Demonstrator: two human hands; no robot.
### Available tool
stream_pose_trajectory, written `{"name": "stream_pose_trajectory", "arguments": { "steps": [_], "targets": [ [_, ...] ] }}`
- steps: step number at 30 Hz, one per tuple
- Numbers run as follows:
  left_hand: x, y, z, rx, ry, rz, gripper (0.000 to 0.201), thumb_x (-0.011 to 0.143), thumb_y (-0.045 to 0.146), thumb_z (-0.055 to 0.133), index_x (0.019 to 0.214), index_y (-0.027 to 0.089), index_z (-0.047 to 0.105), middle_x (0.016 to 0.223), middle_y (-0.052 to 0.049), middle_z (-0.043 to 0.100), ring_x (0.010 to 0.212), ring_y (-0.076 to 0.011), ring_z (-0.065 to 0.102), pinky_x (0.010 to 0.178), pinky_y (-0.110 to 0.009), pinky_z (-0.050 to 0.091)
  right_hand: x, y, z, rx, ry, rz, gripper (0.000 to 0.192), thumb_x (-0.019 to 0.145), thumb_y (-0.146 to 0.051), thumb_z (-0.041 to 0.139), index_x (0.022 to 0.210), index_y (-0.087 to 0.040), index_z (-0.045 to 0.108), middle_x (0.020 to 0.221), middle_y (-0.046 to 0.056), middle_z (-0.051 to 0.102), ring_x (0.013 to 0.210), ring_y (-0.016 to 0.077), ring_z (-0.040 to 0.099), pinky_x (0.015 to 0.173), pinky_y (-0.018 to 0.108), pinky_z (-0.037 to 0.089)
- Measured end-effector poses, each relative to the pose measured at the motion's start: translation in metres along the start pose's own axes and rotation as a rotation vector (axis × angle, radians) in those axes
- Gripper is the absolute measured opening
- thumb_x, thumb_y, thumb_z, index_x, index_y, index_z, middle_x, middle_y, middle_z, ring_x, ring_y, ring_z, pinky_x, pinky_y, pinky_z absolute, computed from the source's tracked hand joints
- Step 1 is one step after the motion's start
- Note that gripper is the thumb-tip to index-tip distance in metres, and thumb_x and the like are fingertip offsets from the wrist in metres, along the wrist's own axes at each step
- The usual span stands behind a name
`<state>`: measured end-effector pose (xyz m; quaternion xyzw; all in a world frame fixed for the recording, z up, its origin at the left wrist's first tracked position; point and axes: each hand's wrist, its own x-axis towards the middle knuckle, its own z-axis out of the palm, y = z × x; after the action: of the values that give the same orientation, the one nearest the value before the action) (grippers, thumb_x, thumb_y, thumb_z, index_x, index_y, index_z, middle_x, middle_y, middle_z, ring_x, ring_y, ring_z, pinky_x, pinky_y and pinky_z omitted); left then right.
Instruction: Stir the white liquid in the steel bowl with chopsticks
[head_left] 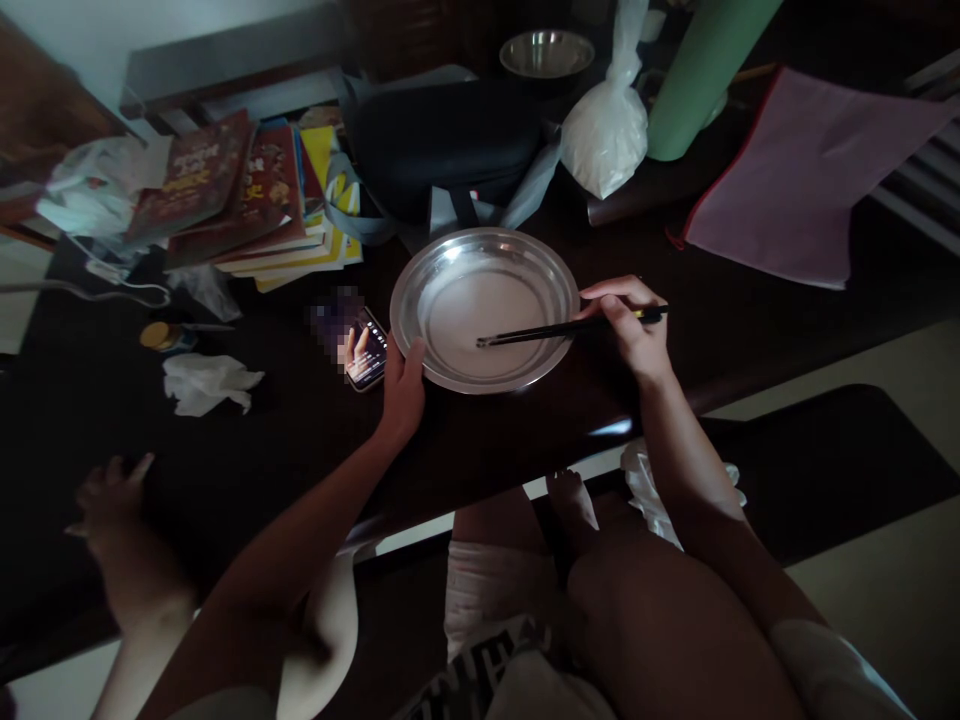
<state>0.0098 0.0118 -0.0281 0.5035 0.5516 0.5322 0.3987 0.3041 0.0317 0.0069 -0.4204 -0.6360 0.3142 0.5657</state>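
Observation:
A round steel plate [450, 262] lies on the dark table [285, 440] in front of me. My left hand [403, 385] grips the plate's near left rim. My right hand [628, 322] holds dark chopsticks [555, 331] by their right end. The chopstick tips reach left over the plate's pale middle. A lit phone [365, 352] lies just left of my left hand.
A stack of books [247, 195], a dark bag [442, 145], a white plastic bag [606, 130], a green roll [694, 75], a steel bowl [546, 52] and a pink cloth [802, 175] crowd the far side. Crumpled tissue [206, 383] lies left. Another person's hand [112, 500] rests at the near left.

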Motion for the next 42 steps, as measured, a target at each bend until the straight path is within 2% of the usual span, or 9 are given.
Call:
{"name": "stream_pose_trajectory", "arguments": {
  "steps": [3, 9, 14, 19, 24, 29, 34, 39, 42],
  "targets": [
    [0.0002, 0.0007, 0.0002, 0.013, 0.0, 0.009, 0.046, 0.087, 0.059, 0.053, 0.119, 0.027, 0.059, 0.119, -0.005, 0.063, 0.123, -0.0243, 0.054, 0.115, -0.045, 0.035, 0.0003, -0.0005, 0.0006, -0.014, -0.074, -0.014, 0.021, 0.089, -0.043, 0.06, 0.097, -0.028, 0.073, 0.085, -0.001, 0.074, 0.079, 0.0142, 0.073, 0.074, 0.03, 0.059],
    [-0.0002, 0.0024, 0.0003, 0.05, -0.003, 0.03, 0.047, 0.088, 0.06, 0.051, 0.123, 0.029, 0.058, 0.121, -0.005, 0.063, 0.124, -0.0237, 0.054, 0.115, -0.043, 0.036, 0.0004, -0.0019, 0.0005, -0.032, 0.031, -0.036, 0.021, 0.09, -0.043, 0.058, 0.095, -0.028, 0.073, 0.082, -0.002, 0.073, 0.073, 0.0132, 0.072, 0.07, 0.029, 0.058],
    [-0.0006, 0.0036, 0.0008, 0.052, 0.002, 0.018, 0.049, 0.087, 0.061, 0.052, 0.123, 0.029, 0.058, 0.122, -0.005, 0.063, 0.122, -0.0241, 0.055, 0.114, -0.044, 0.037, 0.0, -0.0019, 0.0005, -0.052, -0.06, -0.027, 0.022, 0.089, -0.044, 0.06, 0.097, -0.028, 0.073, 0.085, -0.001, 0.074, 0.08, 0.0155, 0.073, 0.075, 0.032, 0.059],
    [-0.0003, 0.0032, 0.0004, 0.056, -0.004, 0.032, 0.047, 0.088, 0.059, 0.051, 0.124, 0.028, 0.058, 0.122, -0.006, 0.062, 0.123, -0.0237, 0.054, 0.115, -0.043, 0.036, 0.0002, -0.0012, 0.0001, -0.029, 0.035, -0.027, 0.023, 0.09, -0.045, 0.058, 0.095, -0.029, 0.073, 0.082, -0.001, 0.073, 0.073, 0.0148, 0.072, 0.07, 0.031, 0.058],
    [-0.0001, 0.0023, 0.0006, 0.041, 0.005, 0.026, 0.048, 0.087, 0.06, 0.052, 0.123, 0.027, 0.058, 0.124, -0.006, 0.062, 0.122, -0.0233, 0.054, 0.113, -0.042, 0.038, 0.0005, -0.002, 0.0007, -0.038, -0.064, -0.046, 0.02, 0.089, -0.042, 0.061, 0.097, -0.029, 0.073, 0.086, 0.0, 0.074, 0.08, 0.0159, 0.072, 0.075, 0.032, 0.059],
    [-0.0008, 0.0034, 0.0005, 0.062, 0.005, 0.027, 0.047, 0.087, 0.059, 0.052, 0.121, 0.027, 0.059, 0.125, -0.005, 0.061, 0.123, -0.0232, 0.053, 0.114, -0.042, 0.036, 0.0002, -0.0017, -0.0005, -0.041, 0.034, -0.031, 0.023, 0.091, -0.044, 0.057, 0.095, -0.028, 0.073, 0.081, -0.001, 0.073, 0.072, 0.0147, 0.072, 0.07, 0.031, 0.059],
    [-0.0003, 0.0027, 0.0008, 0.04, -0.001, 0.035, 0.045, 0.088, 0.057, 0.052, 0.121, 0.027, 0.059, 0.124, -0.006, 0.062, 0.124, -0.0236, 0.053, 0.115, -0.043, 0.035, 0.0006, -0.002, -0.0003, -0.047, -0.076, -0.045, 0.02, 0.089, -0.041, 0.06, 0.098, -0.029, 0.073, 0.085, -0.001, 0.074, 0.081, 0.0156, 0.072, 0.077, 0.032, 0.058],
    [-0.0003, 0.0028, 0.0006, 0.052, -0.005, 0.033, 0.044, 0.089, 0.055, 0.051, 0.122, 0.027, 0.058, 0.124, -0.005, 0.062, 0.125, -0.0231, 0.053, 0.117, -0.042, 0.033, 0.0002, -0.0017, -0.0008, -0.056, 0.029, -0.03, 0.023, 0.09, -0.045, 0.057, 0.095, -0.028, 0.073, 0.084, -0.001, 0.073, 0.074, 0.0148, 0.072, 0.073, 0.032, 0.059],
    [-0.0008, 0.005, 0.0011, 0.053, 0.005, 0.023, 0.045, 0.088, 0.056, 0.052, 0.121, 0.027, 0.059, 0.124, -0.006, 0.062, 0.123, -0.0235, 0.053, 0.115, -0.042, 0.035, -0.0005, -0.0022, -0.0002, -0.023, -0.05, 0.011, 0.023, 0.089, -0.045, 0.059, 0.096, -0.028, 0.073, 0.083, -0.001, 0.073, 0.075, 0.0149, 0.073, 0.072, 0.031, 0.059]
  ]
}}
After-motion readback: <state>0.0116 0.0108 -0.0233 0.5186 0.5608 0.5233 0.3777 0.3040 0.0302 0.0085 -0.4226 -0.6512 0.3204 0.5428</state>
